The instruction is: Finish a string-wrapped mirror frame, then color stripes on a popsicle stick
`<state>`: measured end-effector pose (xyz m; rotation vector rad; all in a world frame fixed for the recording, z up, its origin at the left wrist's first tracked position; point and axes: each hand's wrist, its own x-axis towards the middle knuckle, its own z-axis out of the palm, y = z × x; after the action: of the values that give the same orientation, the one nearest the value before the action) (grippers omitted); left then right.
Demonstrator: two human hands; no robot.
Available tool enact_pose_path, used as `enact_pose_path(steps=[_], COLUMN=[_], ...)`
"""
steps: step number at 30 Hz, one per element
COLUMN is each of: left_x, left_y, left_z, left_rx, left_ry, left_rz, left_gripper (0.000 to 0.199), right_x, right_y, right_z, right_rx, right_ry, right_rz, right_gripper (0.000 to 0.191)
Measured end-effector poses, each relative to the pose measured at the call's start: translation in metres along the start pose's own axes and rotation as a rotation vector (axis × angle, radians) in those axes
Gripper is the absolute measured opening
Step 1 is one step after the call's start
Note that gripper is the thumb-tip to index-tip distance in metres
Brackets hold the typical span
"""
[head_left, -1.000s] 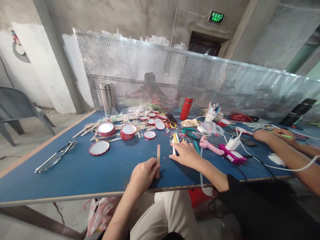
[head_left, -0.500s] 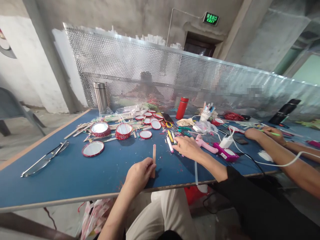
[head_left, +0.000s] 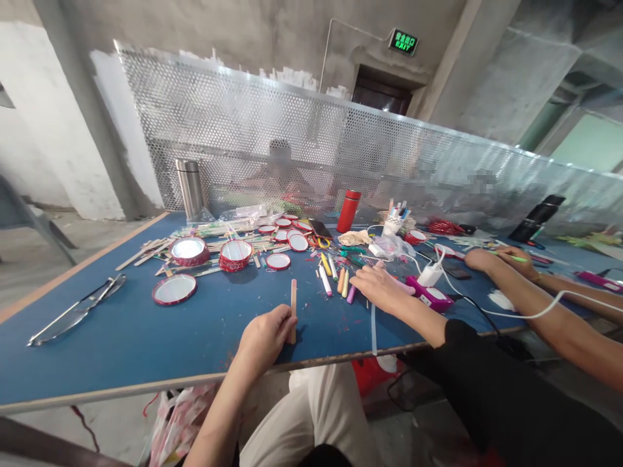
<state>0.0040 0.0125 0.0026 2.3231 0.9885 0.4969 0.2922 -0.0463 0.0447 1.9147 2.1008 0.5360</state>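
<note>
My left hand (head_left: 265, 334) is closed around the lower part of a flat wooden craft stick (head_left: 293, 295), held upright just above the table's near edge. My right hand (head_left: 378, 287) lies low over the table, palm down, its fingers loosely bent and pointing left, with nothing visible in them. By its fingertips is a purple marker (head_left: 351, 294). Left of that lie an orange marker (head_left: 341, 280), a white marker with a pink tip (head_left: 324, 280) and a yellow marker (head_left: 326, 264). A pink glue gun (head_left: 405, 286) is partly hidden behind my right hand.
Red-rimmed round mirrors (head_left: 174, 289) and loose sticks (head_left: 146, 253) cover the left and back. Eyeglasses (head_left: 80, 311) lie far left. A steel flask (head_left: 189, 188), a red bottle (head_left: 349, 211), a purple power strip (head_left: 428, 295) and a white cable (head_left: 525, 316) are around. A co-worker's arm (head_left: 535, 298) rests at right.
My right hand has drawn back to the right from the markers, uncovering the orange, pale yellow and purple ones. My left hand keeps the stick upright. The view has shifted slightly.
</note>
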Motion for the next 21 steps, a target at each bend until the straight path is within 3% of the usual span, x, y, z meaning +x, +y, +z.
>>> enact_pose_path(steps=[6, 10, 12, 14, 16, 18, 21], left_x=[0.000, -0.001, -0.001, -0.001, -0.001, -0.001, -0.002], left_y=[0.002, 0.001, 0.001, 0.001, 0.001, 0.002, 0.003], left_z=[0.000, 0.000, 0.001, 0.001, 0.001, 0.001, 0.000], left_rx=[0.004, -0.006, -0.020, -0.035, -0.039, -0.040, -0.053], left_ry=[0.005, 0.005, 0.004, 0.005, 0.010, 0.014, 0.019], left_rz=[-0.007, -0.005, -0.003, 0.003, 0.002, 0.000, 0.006], left_gripper=[0.023, 0.023, 0.023, 0.023, 0.022, 0.022, 0.023], right_x=[0.004, -0.003, -0.008, -0.013, -0.015, -0.014, -0.008], right_y=[-0.002, 0.001, -0.009, -0.032, -0.065, -0.103, -0.151], right_z=[0.001, -0.009, -0.019, -0.028, -0.036, -0.039, -0.038], right_rx=[-0.028, -0.015, 0.003, 0.077, 0.473, 0.816, 1.145], right_ry=[0.073, 0.196, 0.287, 0.431, 0.825, 1.056, 1.115], right_rz=[-0.107, 0.008, 0.101, 0.189, 0.246, 0.272, 0.348], right_gripper=[0.023, 0.023, 0.023, 0.025, 0.016, 0.008, 0.004])
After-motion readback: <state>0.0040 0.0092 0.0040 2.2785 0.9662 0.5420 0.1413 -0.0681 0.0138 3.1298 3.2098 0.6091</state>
